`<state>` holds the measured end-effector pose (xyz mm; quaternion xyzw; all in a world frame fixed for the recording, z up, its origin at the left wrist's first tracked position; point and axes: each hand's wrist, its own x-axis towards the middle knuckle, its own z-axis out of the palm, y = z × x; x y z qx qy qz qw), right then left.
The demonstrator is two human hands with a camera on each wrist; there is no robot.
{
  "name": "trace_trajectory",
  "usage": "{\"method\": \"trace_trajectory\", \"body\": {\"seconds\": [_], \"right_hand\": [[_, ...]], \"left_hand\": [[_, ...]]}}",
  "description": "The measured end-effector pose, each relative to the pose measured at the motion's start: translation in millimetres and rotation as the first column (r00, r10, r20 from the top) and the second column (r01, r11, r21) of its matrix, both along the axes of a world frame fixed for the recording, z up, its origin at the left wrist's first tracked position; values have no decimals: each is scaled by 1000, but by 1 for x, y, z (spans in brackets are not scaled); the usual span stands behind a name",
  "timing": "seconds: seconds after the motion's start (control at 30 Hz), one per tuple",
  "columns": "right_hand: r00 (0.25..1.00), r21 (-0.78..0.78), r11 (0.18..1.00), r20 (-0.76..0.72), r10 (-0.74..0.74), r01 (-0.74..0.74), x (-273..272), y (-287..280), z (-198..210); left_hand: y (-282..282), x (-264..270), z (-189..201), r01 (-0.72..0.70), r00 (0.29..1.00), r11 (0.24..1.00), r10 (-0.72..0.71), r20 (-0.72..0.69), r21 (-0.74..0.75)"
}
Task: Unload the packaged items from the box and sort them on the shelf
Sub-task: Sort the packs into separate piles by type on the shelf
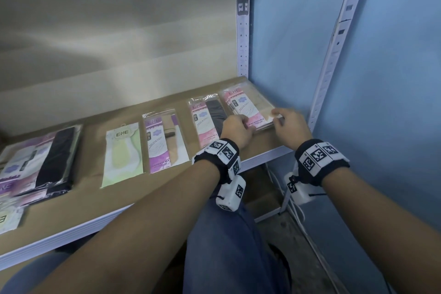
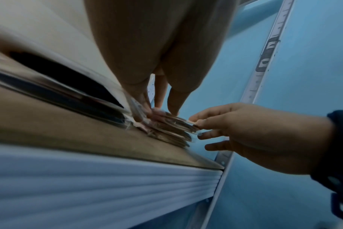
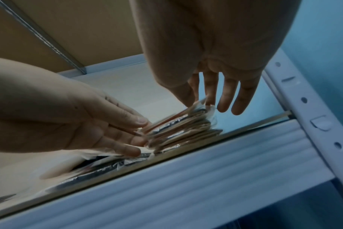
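A stack of pink and beige packets [image 1: 248,107] lies at the far right end of the brown shelf board [image 1: 90,141]. My left hand [image 1: 241,122] presses straight fingers [image 3: 127,122] against the stack's near left side. My right hand [image 1: 278,117] pinches the near right corner of the top packets [image 2: 186,122] between thumb and forefinger, its other fingers [image 3: 233,99] straight. In the right wrist view the top packets [image 3: 178,117] are lifted and fanned. The box is not in view.
Left of the stack lie a pink and black packet [image 1: 207,122], a purple packet [image 1: 164,141], a pale green packet [image 1: 123,155] and a purple and black pile [image 1: 40,160]. White shelf uprights [image 1: 243,31] and a blue wall [image 1: 393,79] close in the right side.
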<state>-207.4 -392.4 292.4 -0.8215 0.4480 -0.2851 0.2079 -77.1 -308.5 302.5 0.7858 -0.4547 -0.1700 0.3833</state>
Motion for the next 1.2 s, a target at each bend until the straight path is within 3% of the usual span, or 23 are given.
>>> {"method": "trace_trajectory", "body": {"seconds": [0.13, 0.33, 0.6, 0.93, 1.2], "right_hand": [[1000, 25, 1000, 23, -6, 5, -1, -1, -3], [999, -87, 996, -33, 20, -22, 2, 7, 10], [993, -85, 992, -84, 86, -93, 31, 33, 36], [945, -99, 944, -128, 301, -314, 112, 103, 48], [862, -112, 864, -207, 462, -490, 187, 168, 51]], "left_hand": [[-1, 2, 1, 7, 1000, 1000, -8, 19, 15], [8, 12, 19, 40, 991, 999, -43, 129, 31], [57, 54, 44, 54, 978, 997, -63, 201, 51], [160, 150, 58, -153, 960, 982, 122, 254, 108], [262, 222, 62, -380, 903, 894, 301, 308, 239]]}}
